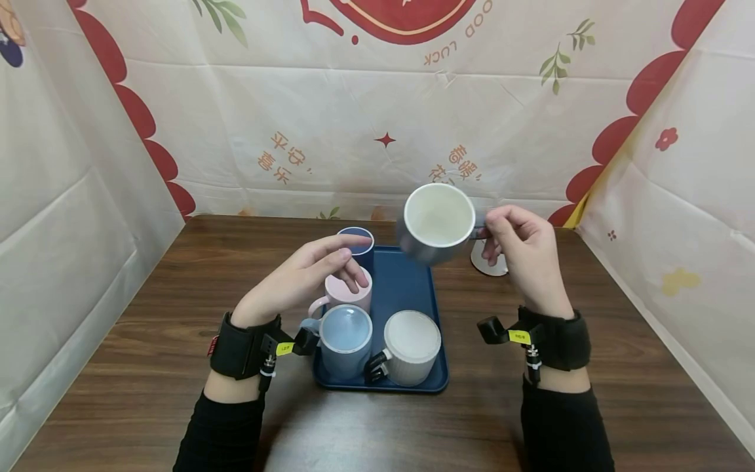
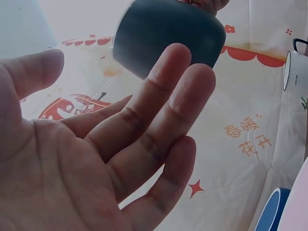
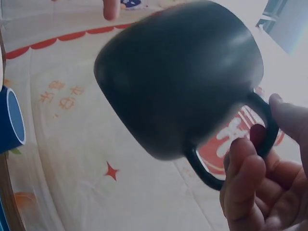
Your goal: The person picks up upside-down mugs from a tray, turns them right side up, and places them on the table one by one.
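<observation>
Head view: the right hand (image 1: 527,252) pinches the dark mug (image 1: 435,226) by its handle (image 1: 480,232); the raised mug is tilted, between both hands, near the far end of the blue tray (image 1: 401,283). The left hand (image 1: 309,275), loosely spread, is positioned over the pink mug (image 1: 355,298). Left wrist view: the dark mug appears beyond the left hand. Right wrist view: the right hand's thumb and fingers hold the handle.

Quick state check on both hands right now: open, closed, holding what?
Left hand: open, holding nothing.
Right hand: closed, holding the dark mug up by its handle.
</observation>
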Action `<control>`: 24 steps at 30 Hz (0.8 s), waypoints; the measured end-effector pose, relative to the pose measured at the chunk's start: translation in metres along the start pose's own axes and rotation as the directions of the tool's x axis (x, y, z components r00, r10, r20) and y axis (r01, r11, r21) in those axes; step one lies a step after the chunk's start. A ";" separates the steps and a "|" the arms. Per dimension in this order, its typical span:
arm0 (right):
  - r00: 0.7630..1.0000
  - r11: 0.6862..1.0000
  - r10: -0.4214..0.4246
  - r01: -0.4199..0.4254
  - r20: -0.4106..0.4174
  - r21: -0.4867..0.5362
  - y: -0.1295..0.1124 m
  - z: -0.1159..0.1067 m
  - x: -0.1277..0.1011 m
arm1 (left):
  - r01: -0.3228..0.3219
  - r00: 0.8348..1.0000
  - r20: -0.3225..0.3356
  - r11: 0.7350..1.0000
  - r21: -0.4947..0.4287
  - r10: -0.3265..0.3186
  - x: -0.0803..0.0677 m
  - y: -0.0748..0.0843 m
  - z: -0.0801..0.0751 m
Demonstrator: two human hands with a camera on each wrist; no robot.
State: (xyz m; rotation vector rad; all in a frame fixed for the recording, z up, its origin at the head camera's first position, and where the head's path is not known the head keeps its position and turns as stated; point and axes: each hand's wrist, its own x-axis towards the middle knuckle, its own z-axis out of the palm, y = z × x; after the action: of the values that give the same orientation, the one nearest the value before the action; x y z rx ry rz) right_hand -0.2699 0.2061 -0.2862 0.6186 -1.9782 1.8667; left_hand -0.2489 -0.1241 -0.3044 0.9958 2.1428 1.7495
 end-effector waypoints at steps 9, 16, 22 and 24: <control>0.946 0.952 0.117 -0.021 -0.301 0.304 0.004 -0.028 0.009 | -0.006 1.000 -0.007 1.000 0.011 0.006 0.000 0.001 -0.003; 0.842 0.920 0.215 -0.004 -0.496 0.392 0.009 -0.053 0.012 | -0.013 1.000 0.000 1.000 0.010 0.013 -0.001 0.000 -0.005; 0.818 0.895 0.250 0.009 -0.519 0.446 0.009 -0.058 0.013 | -0.012 1.000 -0.004 1.000 0.012 0.012 -0.001 0.001 -0.005; 0.814 0.904 0.245 0.004 -0.526 0.427 0.009 -0.057 0.014 | -0.015 1.000 -0.004 1.000 0.018 0.015 -0.001 0.002 -0.006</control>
State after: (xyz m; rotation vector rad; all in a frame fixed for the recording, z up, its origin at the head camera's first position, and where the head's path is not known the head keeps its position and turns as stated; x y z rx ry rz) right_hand -0.2889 0.2624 -0.2826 -0.0054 -1.2664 2.2352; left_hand -0.2509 -0.1289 -0.3014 1.0157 2.1630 1.7436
